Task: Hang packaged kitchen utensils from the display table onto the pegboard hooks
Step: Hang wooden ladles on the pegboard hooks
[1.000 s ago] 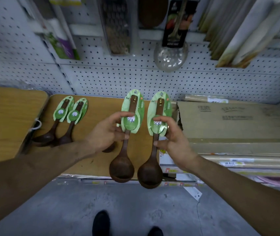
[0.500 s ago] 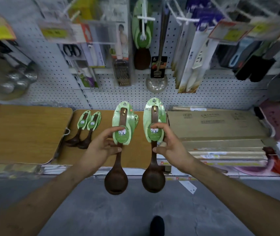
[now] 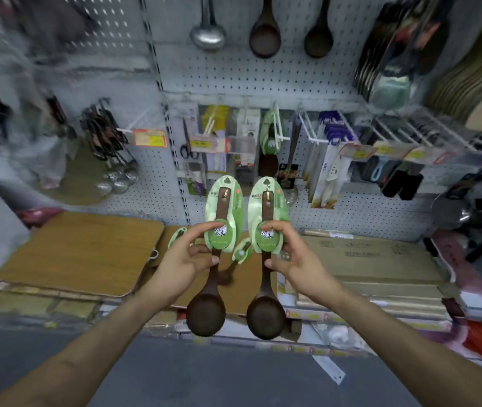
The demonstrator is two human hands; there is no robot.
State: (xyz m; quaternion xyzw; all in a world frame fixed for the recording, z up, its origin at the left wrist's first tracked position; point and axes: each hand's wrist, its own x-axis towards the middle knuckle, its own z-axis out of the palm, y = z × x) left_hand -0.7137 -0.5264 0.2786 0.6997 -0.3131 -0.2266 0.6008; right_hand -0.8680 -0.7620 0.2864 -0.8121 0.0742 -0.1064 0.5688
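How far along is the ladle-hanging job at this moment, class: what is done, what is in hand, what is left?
Done: one hung ladle with a green card is on a white pegboard hook. In hand: the left hand pinches the left ladle and the right hand the right ladle, both upright, not yet hung. Left: those two, plus at least two table ladles lying on the display table.

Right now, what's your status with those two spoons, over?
Left hand pinches left spoon, right hand pinches right spoon. Both upright, bowls down. White hook ahead already carries a matching spoon; nothing blocking.
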